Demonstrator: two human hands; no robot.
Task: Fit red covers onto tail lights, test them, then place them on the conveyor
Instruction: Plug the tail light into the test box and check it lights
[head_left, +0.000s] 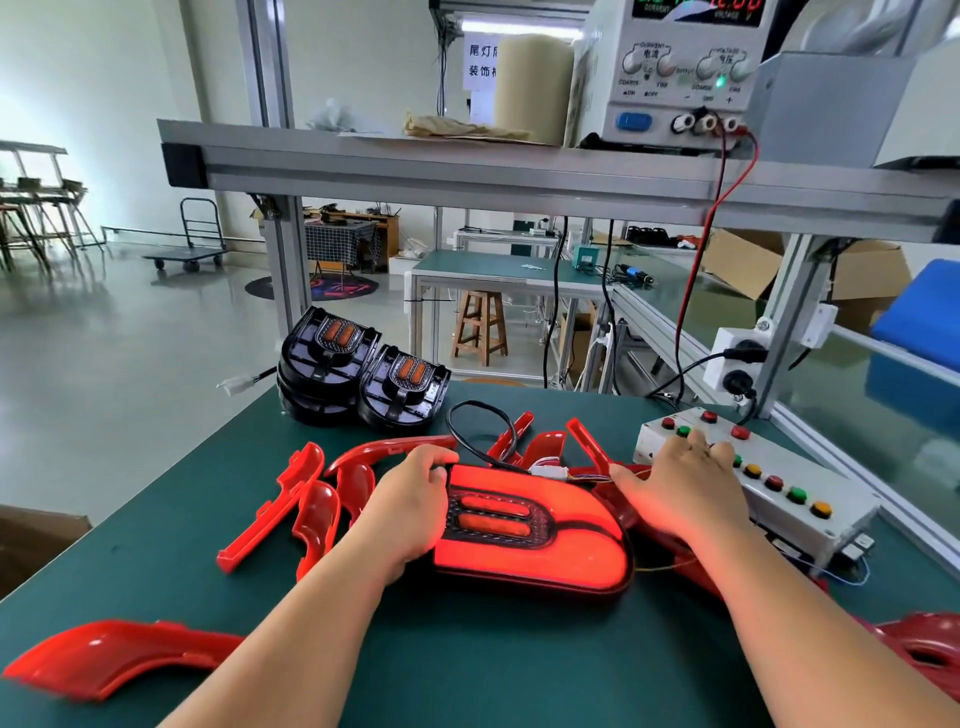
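Note:
A tail light (540, 530) with its red cover on lies in the middle of the green bench and glows red. My left hand (410, 504) grips its left edge, fingers curled over the rim. My right hand (680, 488) lies spread at the light's right side, its fingertips on the buttons of the white test box (810, 499). A black cable (478, 431) and a white plug (548, 469) run from the light's top edge. Several loose red covers (311, 504) lie to the left and behind.
Two stacks of bare black tail lights (363, 374) stand at the bench's back left. A long red cover (114, 654) lies near the front left, another red part (924, 649) at the front right. A power supply (675, 73) sits on the shelf above, with red and black leads hanging down.

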